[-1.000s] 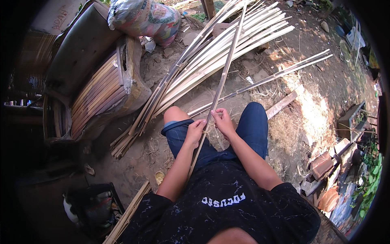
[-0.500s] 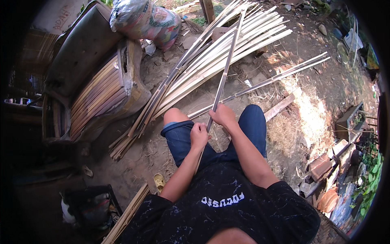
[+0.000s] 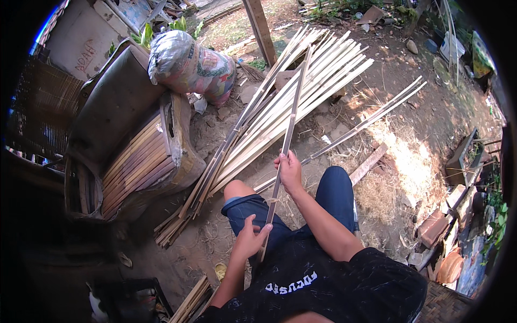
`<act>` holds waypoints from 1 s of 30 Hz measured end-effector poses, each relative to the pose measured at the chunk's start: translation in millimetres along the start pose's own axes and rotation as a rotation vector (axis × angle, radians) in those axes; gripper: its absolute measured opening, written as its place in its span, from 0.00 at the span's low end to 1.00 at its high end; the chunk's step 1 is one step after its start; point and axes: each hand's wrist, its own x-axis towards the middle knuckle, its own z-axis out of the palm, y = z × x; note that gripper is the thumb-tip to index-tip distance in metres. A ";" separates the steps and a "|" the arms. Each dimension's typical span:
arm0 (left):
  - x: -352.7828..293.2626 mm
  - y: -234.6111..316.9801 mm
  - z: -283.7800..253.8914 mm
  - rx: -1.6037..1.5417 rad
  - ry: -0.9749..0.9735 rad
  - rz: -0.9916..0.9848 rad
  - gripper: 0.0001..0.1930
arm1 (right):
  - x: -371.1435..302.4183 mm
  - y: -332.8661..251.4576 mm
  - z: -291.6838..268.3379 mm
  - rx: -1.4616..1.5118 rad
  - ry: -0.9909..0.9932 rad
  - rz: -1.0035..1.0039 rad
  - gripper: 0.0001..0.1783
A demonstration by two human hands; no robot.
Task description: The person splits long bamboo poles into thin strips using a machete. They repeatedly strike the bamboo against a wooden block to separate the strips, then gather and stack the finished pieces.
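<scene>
A long, narrow bamboo strip point(image 3: 291, 119) with a dark face and pale joints runs from my lap up and away, over the pile of strips. My right hand point(image 3: 288, 171) is closed around it above my knees. Lower down, my left hand point(image 3: 250, 238) has its fingers apart, with the thumb against or very near the strip's lower part. A thin pale curl, perhaps a shaving, crosses the strip between my hands. The strip's near end rests about my lap, against the black shirt.
Ahead lies a pile of pale bamboo strips point(image 3: 307, 89), with darker ones along its left edge. Two more strips point(image 3: 371, 119) slant off to the right, near shavings point(image 3: 379, 185). At left stand a worn slatted sofa point(image 3: 137, 167) and a stuffed sack point(image 3: 191, 67). A wooden post point(image 3: 259, 32) rises behind.
My left hand has loosened its fingers and moved down toward my lap. The right hand stays on the strip, now farther from the left one. The view has tilted up somewhat.
</scene>
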 end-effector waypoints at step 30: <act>384.3 -109.6 42.1 0.821 0.119 0.753 0.26 | -230.7 143.0 -423.9 -1.576 0.193 0.447 0.35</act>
